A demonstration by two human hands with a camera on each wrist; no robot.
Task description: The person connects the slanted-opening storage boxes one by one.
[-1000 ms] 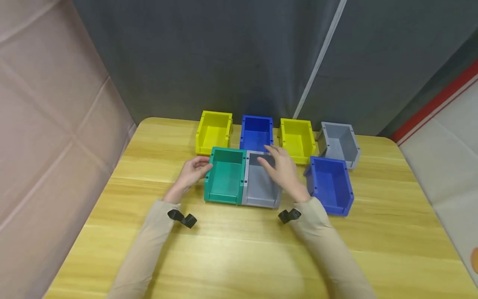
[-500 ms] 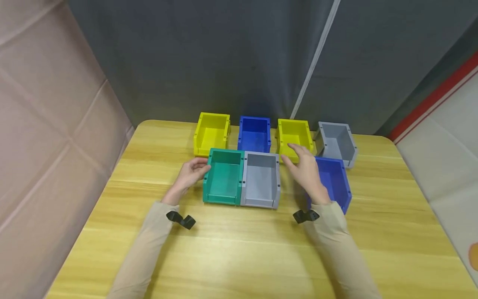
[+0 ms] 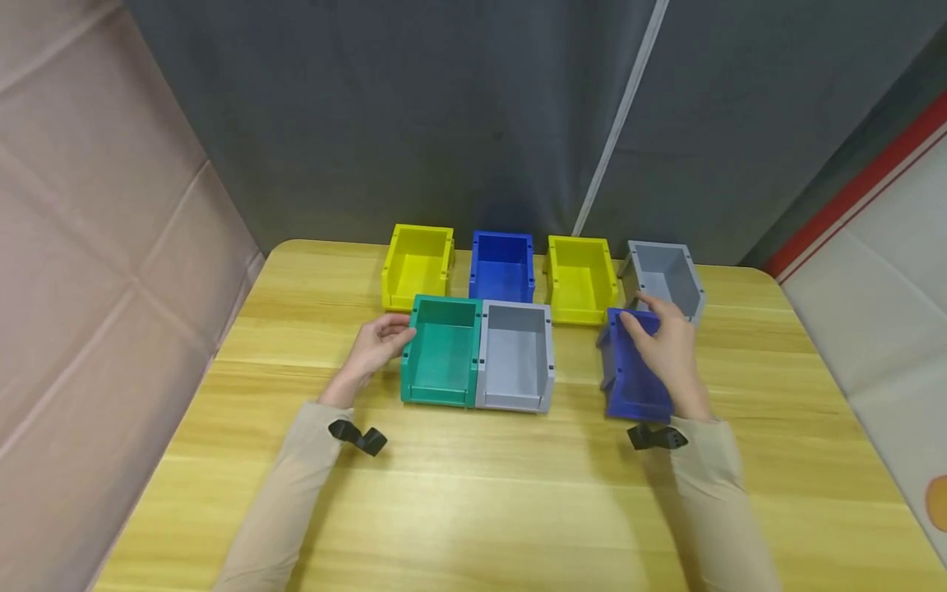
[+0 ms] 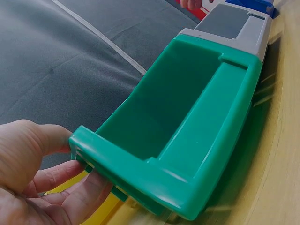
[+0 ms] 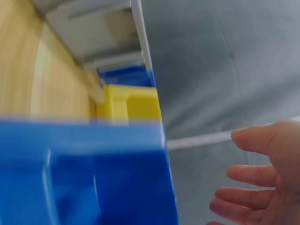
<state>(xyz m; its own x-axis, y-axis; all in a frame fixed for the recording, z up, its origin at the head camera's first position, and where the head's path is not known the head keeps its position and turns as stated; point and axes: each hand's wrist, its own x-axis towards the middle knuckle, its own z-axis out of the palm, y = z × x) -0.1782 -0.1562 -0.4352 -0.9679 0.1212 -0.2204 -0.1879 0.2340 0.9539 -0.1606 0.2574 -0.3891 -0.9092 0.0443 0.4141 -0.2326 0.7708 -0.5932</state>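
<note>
My left hand is at the left side of a green storage bin. In the left wrist view its thumb rests against the end of the rim and its fingers curl under the lip. A grey bin stands flush against the green one's right side. Farther right, my right hand is over a blue bin and hides its right part in the head view. The right wrist view shows the thumb and fingers spread, with a gap between the fingertips and the blue bin.
Behind, along the table's far edge, stand a yellow bin, a second blue bin, another yellow bin and another grey bin. A dark curtain hangs behind the table.
My right hand has moved right, from over the front grey bin to the front blue bin. That blue bin has shifted slightly left and turned straighter. My left hand stays at the green bin.
</note>
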